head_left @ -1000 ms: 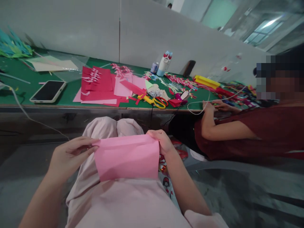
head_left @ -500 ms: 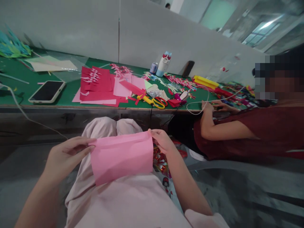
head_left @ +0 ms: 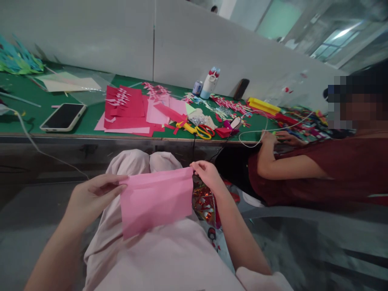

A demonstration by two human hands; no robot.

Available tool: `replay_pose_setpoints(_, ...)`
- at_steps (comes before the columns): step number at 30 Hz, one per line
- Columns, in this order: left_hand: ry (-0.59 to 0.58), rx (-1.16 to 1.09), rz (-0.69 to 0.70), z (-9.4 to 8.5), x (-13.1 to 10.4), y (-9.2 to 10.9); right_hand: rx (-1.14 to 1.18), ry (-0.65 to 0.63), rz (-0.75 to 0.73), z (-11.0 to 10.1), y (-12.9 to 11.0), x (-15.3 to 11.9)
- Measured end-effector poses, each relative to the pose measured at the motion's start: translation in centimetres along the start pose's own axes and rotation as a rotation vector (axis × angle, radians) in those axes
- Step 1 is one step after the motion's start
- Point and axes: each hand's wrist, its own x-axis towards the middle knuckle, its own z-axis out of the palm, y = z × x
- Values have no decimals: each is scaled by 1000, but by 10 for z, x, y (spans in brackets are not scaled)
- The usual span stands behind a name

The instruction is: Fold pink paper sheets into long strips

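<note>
A pink paper sheet (head_left: 157,198) spans the gap between the person's 2 hands, above the lap (head_left: 104,238) and on the near side of the green counter (head_left: 92,117). A narrow folded band runs along its top edge, which slopes up slightly toward the right. The left hand (head_left: 93,198) has its grip pinching the upper left corner between thumb and fingers; the right hand (head_left: 207,174) has its grip pinching the upper right corner. Whether the sheet's lower edge touches the clothing, I cannot tell.

On the counter, red sheets (head_left: 130,122) lie stacked with pink ones, a phone (head_left: 63,117) to their left. Scissors (head_left: 204,131) with red and yellow handles lie near the front edge. Behind them stand a can (head_left: 197,87) and a white bottle (head_left: 209,85), side by side. At right, a co-worker's hands (head_left: 269,138) are at the counter's edge.
</note>
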Motion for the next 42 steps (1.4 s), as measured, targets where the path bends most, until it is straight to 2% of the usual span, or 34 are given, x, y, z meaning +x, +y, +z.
replay_pose_setpoints(2, 4, -18, -22, 6, -1, 4, -86, 147, -165, 6, -13, -8)
replay_pose_setpoints(3, 7, -21, -28, 9, -1, 5, -250, 228, -390, 12, -20, -13)
replay_pose_setpoints(5, 8, -25, -27, 16, -2, 8, -476, 203, -785, 28, -32, -25)
replay_pose_setpoints(6, 6, -32, -21, 19, -2, 9, -541, 144, -928, 37, -35, -30)
replay_pose_setpoints(7, 5, -44, -14, 22, -3, 11, -582, 77, -1027, 46, -37, -34)
replay_pose_setpoints(9, 12, -87, 1, 28, -5, 16, -614, 21, -1109, 63, -37, -38)
replay_pose_setpoints(13, 49, -180, 56, 34, -10, 34, -587, 29, -1105, 81, -31, -36)
replay_pose_setpoints(17, 75, -252, 103, 36, -14, 47, -552, -14, -1053, 84, -35, -37)
replay_pose_setpoints(23, 135, -168, 209, 34, -20, 41, -509, -78, -1018, 82, -47, -40)
replay_pose_setpoints(27, 80, 44, 368, 27, -22, 38, -483, -107, -1011, 82, -50, -40)
replay_pose_setpoints(31, 69, 181, 514, 22, -20, 43, -482, -99, -1038, 81, -52, -41)
replay_pose_setpoints(36, 66, 218, 576, 19, -17, 46, -507, -96, -1056, 79, -54, -42)
replay_pose_setpoints(42, 72, 187, 565, 18, -17, 43, -523, -97, -1063, 80, -54, -44)
